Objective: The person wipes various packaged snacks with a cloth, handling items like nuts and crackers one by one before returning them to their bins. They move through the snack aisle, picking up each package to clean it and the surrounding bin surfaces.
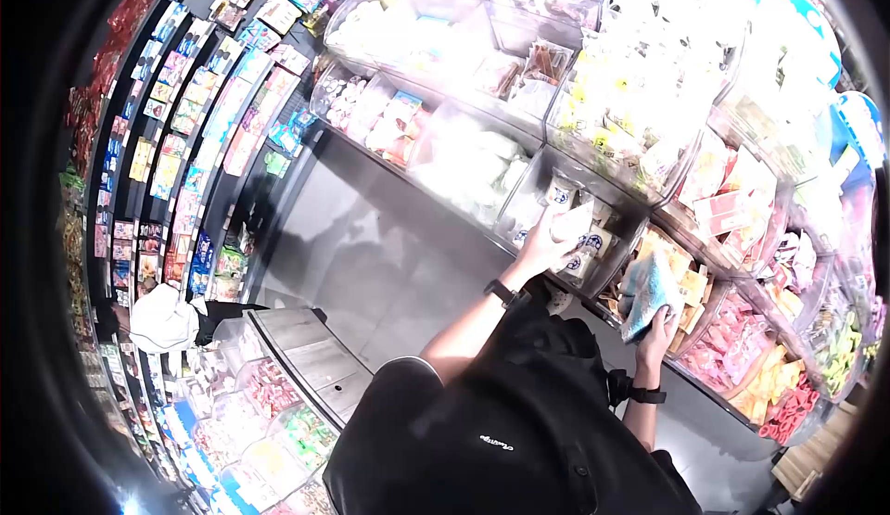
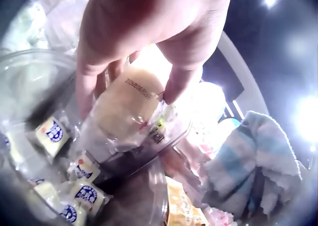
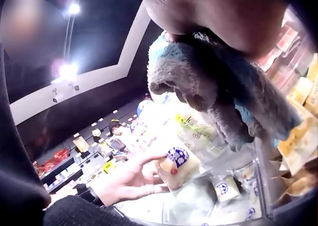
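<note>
My left hand (image 1: 540, 248) pinches a cream-coloured bread roll in a clear wrapper (image 2: 130, 102) between thumb and fingers. A round blue logo shows on the wrapper in the right wrist view. The roll is held above a clear-walled bin compartment, where several similar packets (image 2: 86, 193) with blue logos lie. My right hand (image 1: 659, 331) grips a fluffy cloth (image 1: 646, 291) striped in pale blue, white and grey. Its folds hang down from the hand in the right wrist view, over the neighbouring bin of orange-brown packets (image 1: 693, 285).
Clear bins of pink packets (image 1: 728, 331) and red packets (image 1: 790, 415) stand at right. More bins (image 1: 468, 158) run along the back. Shelves of packaged goods (image 1: 176, 158) curve along the left, beyond the grey floor (image 1: 362, 255). A wood-topped stand (image 1: 311, 353) is at lower left.
</note>
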### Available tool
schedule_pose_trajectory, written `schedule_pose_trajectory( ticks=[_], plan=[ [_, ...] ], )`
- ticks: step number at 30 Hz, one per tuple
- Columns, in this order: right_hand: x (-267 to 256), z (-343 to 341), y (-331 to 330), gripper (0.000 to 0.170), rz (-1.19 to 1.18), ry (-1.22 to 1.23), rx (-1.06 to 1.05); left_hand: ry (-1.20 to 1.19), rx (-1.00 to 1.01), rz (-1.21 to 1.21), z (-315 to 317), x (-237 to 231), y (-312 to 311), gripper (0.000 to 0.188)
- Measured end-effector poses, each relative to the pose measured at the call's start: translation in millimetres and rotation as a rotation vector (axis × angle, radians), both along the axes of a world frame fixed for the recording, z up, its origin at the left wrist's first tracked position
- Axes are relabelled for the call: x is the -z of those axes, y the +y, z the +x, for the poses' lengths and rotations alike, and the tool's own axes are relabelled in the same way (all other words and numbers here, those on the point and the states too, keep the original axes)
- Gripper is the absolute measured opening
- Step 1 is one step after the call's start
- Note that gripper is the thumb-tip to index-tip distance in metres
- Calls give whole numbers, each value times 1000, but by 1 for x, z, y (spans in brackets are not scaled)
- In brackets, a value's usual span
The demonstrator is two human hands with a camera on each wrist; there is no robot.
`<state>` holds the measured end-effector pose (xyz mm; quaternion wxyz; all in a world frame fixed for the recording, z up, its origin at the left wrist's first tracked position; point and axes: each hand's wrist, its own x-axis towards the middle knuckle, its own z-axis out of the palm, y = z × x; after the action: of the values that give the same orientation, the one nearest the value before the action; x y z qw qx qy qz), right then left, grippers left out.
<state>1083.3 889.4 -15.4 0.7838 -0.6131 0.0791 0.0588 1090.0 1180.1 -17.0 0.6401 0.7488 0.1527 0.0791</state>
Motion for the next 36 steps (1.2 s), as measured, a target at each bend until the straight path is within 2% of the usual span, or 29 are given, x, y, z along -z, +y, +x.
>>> schedule_pose_trajectory(
  ticks=[3, 4, 9, 10, 12, 15, 18, 19, 20, 22, 24, 26, 27, 28, 30, 31, 32, 34, 35, 36],
  plan=[
    [-5, -2, -14, 38, -15, 35, 12, 62, 19, 130, 14, 29, 2, 49],
    [-8, -3, -17, 38, -12, 27, -8, -4, -15, 202, 20, 33, 0, 40],
    [-16, -2, -14, 39, -80, 62, -6, -146, -39, 560, 32, 32, -9, 23],
    [-14, 0, -12, 40, -62, 57, -25, -87, -24, 554, 36, 70, -7, 24],
    [-8, 2, -9, 40, -62, 59, -29, -68, -7, 681, 37, 82, -5, 35],
    [-4, 8, 4, 40, -35, 12, -30, -10, -83, 701, 35, 95, 1, 34],
    [-15, 12, 20, 40, -72, -5, -47, 58, 101, 656, 32, 102, 16, 37],
    [-14, 13, 23, 40, -77, -9, -39, 167, 150, 634, 33, 104, 20, 36],
    [-12, 15, 27, 39, -82, -13, -31, 101, 206, 640, 31, 106, 27, 34],
    [-17, 20, 37, 37, -135, -34, -29, 206, 323, 375, 24, 45, 42, 35],
    [-20, 24, 50, 34, -156, -7, 15, 303, 356, 356, 16, 1, 65, 35],
    [-26, 29, 67, 34, -85, 74, 63, 180, 306, -54, 4, 1, 98, 32],
    [-20, 31, 75, 34, 9, 82, 116, 143, 251, -30, -1, -9, 117, 29],
    [-21, 34, 81, 37, -20, 110, 112, 104, 197, -4, -4, -23, 139, 25],
    [-49, 39, 120, 39, 145, 175, 169, 58, 80, -144, -11, -40, 191, 23],
    [-57, 41, 135, 41, 209, 153, 129, 59, -26, -183, -13, -36, 217, 22],
    [-67, 42, 155, 39, 195, 195, 182, 64, -139, -220, -16, -31, 244, 20],
    [-58, 44, 171, 44, 211, 66, -93, 51, -221, -132, -18, -23, 303, 18],
    [-55, 43, 188, 47, 228, 80, -50, 71, -292, -93, -18, -1, 335, 17],
    [-60, 43, 203, 47, 273, 88, -127, 19, -311, -235, -18, -7, 353, 17]
  ],
)
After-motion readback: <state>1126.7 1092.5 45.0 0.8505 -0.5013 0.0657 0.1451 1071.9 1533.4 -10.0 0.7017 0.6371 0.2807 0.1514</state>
